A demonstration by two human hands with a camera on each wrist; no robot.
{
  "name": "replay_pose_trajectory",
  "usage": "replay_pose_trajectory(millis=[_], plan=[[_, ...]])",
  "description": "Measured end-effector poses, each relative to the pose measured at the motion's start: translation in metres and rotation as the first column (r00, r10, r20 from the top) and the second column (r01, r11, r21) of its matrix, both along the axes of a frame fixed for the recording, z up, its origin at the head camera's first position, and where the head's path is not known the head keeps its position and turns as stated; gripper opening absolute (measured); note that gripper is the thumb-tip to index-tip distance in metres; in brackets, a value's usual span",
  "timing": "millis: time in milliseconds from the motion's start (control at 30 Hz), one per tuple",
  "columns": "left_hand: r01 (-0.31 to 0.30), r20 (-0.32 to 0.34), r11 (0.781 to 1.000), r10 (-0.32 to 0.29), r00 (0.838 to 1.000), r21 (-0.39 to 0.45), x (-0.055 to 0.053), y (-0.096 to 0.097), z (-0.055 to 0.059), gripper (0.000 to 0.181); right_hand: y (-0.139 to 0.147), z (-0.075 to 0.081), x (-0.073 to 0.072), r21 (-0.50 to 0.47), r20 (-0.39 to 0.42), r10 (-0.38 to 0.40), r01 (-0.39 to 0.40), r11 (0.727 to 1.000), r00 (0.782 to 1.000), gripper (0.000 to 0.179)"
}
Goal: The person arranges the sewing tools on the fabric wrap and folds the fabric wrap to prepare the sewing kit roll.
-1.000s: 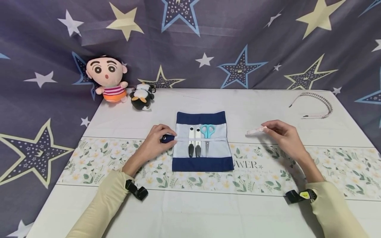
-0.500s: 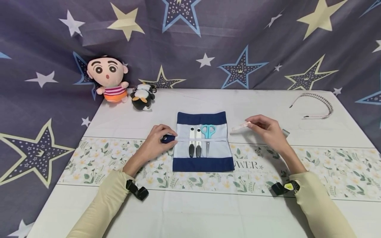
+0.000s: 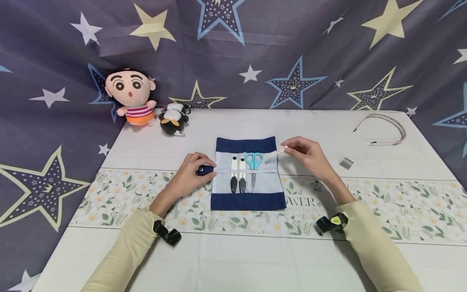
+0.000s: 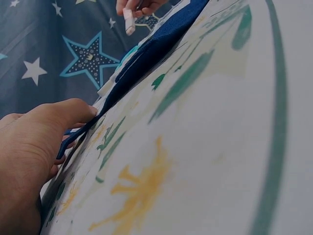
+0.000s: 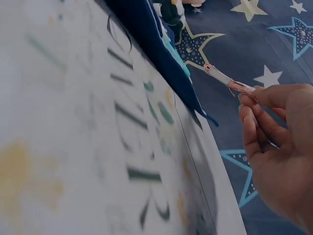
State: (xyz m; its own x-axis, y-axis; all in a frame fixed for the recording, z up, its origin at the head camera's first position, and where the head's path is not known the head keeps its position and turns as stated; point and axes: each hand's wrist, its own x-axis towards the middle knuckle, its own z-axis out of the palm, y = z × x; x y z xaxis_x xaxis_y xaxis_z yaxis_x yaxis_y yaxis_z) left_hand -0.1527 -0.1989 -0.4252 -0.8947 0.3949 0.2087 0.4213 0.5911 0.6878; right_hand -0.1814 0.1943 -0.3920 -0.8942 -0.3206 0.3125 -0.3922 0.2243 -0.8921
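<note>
A navy-and-pale-grey fabric pouch (image 3: 248, 201) lies unfolded mid-table. Under its elastic band sit two slim white tools with black tips (image 3: 234, 174) and turquoise-handled scissors (image 3: 254, 160). My left hand (image 3: 192, 170) pinches the navy tab at the pouch's left edge; in the left wrist view the thumb lies over the tab (image 4: 73, 134) with fingers beneath. My right hand (image 3: 304, 154) pinches one end of a small rolled tape measure (image 5: 227, 82), white with reddish marks. The tape's free end points left, over the pouch's right side near the scissors.
A small grey thread spool (image 3: 346, 163) lies right of my right hand. Farther back right is a headband (image 3: 397, 125). At the back left are a doll (image 3: 133, 97) and a penguin plush (image 3: 173, 118), before a starry curtain (image 3: 233, 52).
My right hand has moved left with the tape measure, from beside the pouch to its right edge. The grey spool behind it has come into view. My left hand keeps its place.
</note>
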Motion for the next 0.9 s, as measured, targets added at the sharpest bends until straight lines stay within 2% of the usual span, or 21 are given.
replay_pose_trajectory(millis=[567,900], plan=[[-0.016,0.022,1.0,0.017,1.0,-0.015,0.0,0.002,0.001,0.022,-0.045,0.005,-0.007,0.025,0.041,0.111,-0.112,0.993,0.993,0.021],[-0.012,0.016,1.0,0.013,1.0,-0.016,0.0,0.002,0.001,0.023,-0.075,0.01,-0.01,0.002,0.053,0.187,-0.187,0.982,0.981,0.02]])
